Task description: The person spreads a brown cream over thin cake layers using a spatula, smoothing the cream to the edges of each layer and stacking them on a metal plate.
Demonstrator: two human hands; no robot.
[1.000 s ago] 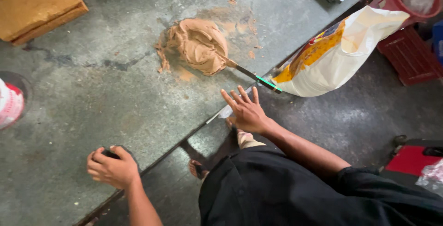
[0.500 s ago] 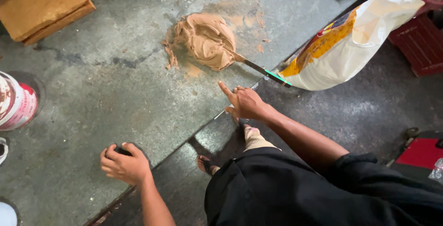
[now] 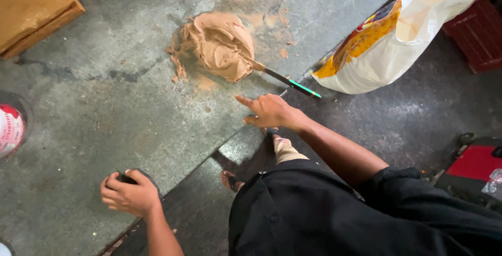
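Note:
A mound of brown paste (image 3: 219,44) lies on the grey stone slab (image 3: 104,115). A flat blade tool with a dark and green handle (image 3: 285,81) sticks out of the mound toward the slab's edge. My right hand (image 3: 269,112) hovers just below that handle, index finger stretched toward the paste, other fingers curled, holding nothing. My left hand (image 3: 130,193) rests near the slab's front edge, closed over a small dark round object (image 3: 125,178) that is mostly hidden.
A white and yellow sack (image 3: 397,36) leans at the slab's right edge. A brown wooden block (image 3: 31,10) sits at the top left, a red-and-white can (image 3: 9,130) at the left edge, a red crate (image 3: 478,31) and a red box (image 3: 476,162) on the right.
My right hand shifted left and closed from spread fingers to a pointing index finger. The camera moved closer and to the right; my left hand stayed on the dark object.

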